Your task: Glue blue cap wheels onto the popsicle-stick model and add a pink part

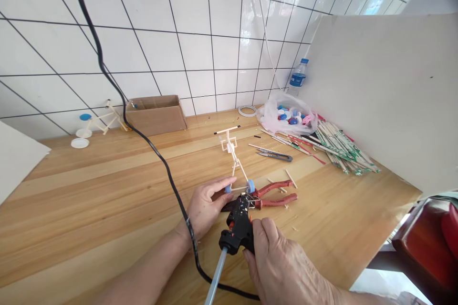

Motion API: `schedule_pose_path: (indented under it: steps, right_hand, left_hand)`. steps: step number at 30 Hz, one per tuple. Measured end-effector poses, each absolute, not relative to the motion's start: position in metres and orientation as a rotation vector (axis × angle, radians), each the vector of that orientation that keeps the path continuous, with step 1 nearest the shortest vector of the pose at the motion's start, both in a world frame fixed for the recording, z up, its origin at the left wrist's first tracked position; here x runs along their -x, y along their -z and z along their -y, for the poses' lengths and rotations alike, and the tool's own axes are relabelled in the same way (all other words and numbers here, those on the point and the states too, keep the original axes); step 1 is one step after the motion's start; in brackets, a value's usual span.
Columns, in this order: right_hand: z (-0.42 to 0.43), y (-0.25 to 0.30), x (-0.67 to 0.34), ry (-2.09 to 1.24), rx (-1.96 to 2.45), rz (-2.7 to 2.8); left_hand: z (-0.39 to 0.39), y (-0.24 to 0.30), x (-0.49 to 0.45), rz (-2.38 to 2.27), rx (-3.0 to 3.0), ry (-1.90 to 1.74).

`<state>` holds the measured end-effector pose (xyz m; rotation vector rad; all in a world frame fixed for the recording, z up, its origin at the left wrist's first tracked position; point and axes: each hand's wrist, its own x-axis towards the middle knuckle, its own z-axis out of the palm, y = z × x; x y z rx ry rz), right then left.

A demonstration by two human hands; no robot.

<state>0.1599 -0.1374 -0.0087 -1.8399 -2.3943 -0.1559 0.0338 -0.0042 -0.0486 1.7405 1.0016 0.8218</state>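
1. Left hand [203, 207]: I pinch the stick model [232, 152] at its blue-capped axle, above the table [89, 200].
2. Right hand [282, 262]: I clamp the glue gun [236, 228], its tip near that axle.
3. Pliers [275, 195]: lying just beyond the gun.

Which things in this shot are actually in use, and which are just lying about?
In use: left hand, stick-built bicycle model, hot glue gun, right hand.

Lying about: red-handled pliers, scissors, bag of bottle caps, bundled sticks, water bottle, cardboard box.
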Motion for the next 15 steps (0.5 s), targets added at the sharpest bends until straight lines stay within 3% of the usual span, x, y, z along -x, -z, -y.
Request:
schedule_pose_path:
  steps: [7,15]
  right_hand:
    - [0.133,-0.005,-0.163,-0.215,1.93,2.363]
    - [0.122,-0.024,-0.187,-0.703,1.853,1.955]
  left_hand:
    - [0.004,0.046,-0.034,-0.976,-1.656,-0.859]
    - [0.005,0.054,-0.034,-0.865,-1.514,-0.849]
